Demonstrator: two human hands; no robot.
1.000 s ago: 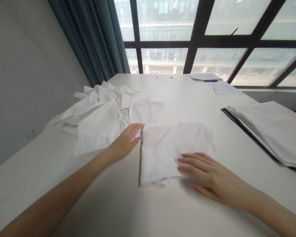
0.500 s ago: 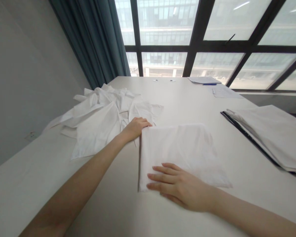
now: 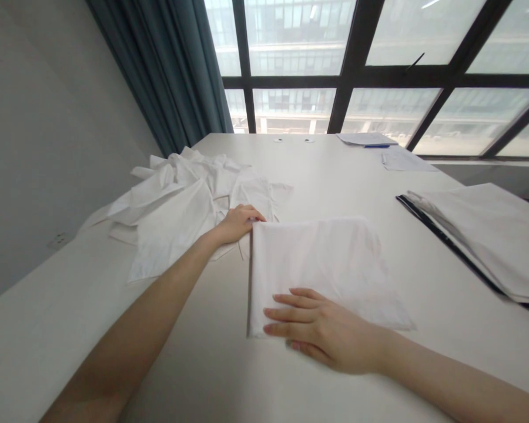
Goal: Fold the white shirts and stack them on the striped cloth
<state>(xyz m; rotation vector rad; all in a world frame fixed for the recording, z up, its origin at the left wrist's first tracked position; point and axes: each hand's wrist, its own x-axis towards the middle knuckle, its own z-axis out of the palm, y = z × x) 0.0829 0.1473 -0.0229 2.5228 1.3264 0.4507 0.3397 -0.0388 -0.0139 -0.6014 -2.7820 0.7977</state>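
A folded white cloth (image 3: 317, 252) lies flat on the white table (image 3: 194, 358) in front of me. At its far left corner, my left hand (image 3: 240, 223) has its fingers closed on the cloth's edge. My right hand (image 3: 321, 329) rests palm down on the near left part of the cloth, fingers spread, the thumb near its front edge. Just beyond my left hand, a loose heap of crumpled white cloths (image 3: 180, 200) covers the left part of the table.
To the right, a stack of folded white cloths (image 3: 494, 235) lies on a black item (image 3: 449, 244). Papers (image 3: 365, 139) with a blue pen (image 3: 377, 146) lie at the far edge, another sheet (image 3: 405, 160) beside them. A curtain and windows stand behind.
My left hand has shifted slightly left at the cloth's far corner, its fingers more bent. My right hand stays nearly in place on the cloth.
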